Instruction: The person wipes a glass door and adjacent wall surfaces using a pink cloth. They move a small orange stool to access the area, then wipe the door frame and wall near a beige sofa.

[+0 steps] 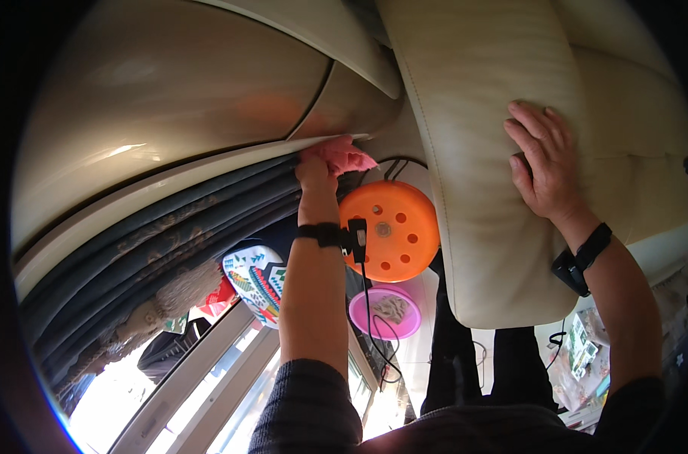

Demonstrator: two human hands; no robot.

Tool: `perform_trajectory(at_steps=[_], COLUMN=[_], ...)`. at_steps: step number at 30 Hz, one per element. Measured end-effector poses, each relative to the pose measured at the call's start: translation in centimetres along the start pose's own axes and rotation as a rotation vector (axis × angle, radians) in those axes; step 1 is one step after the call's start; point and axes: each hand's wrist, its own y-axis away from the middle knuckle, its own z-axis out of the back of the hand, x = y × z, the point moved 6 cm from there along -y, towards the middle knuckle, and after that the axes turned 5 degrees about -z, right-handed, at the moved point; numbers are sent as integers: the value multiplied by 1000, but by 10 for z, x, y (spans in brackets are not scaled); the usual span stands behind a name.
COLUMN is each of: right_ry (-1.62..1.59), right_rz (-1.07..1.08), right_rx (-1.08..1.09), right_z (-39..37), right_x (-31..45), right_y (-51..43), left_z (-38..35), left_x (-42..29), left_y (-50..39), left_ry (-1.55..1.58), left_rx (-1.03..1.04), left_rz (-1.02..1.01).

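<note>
My left hand [317, 170] grips a pink cloth [341, 156] against the pale ledge [236, 152] below a glossy brown panel [196, 85]. Part of the cloth spreads out past the fingers to the right. Resting palm down, my right hand [548, 162] lies on the cream leather arm of a sofa [491, 227] with its fingers spread. Between the two arms stands a round orange plastic stool [386, 196] with holes in its top. A black strap with a cabled device is on each wrist.
Dark patterned curtains [168, 215] hang under the ledge at the left, beside a window frame [185, 386]. A pink basin [358, 318] holding a greyish cloth [390, 308] sits on the floor beyond the stool. A patterned cushion or cover [256, 278] is near my left forearm. Plastic bags [582, 363] lie lower right.
</note>
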Motion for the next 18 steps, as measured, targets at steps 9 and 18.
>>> perform_trajectory(at_steps=[9,18], right_ry=[-13,-71], right_rz=[6,18], right_rx=[25,-33], right_z=[-2,-4], right_x=[3,5], right_y=[-4,-6], left_z=[-98,-25], left_x=[41,90], left_y=[-28,-74], left_ry=[133,614], left_rx=[108,627], left_rz=[50,20])
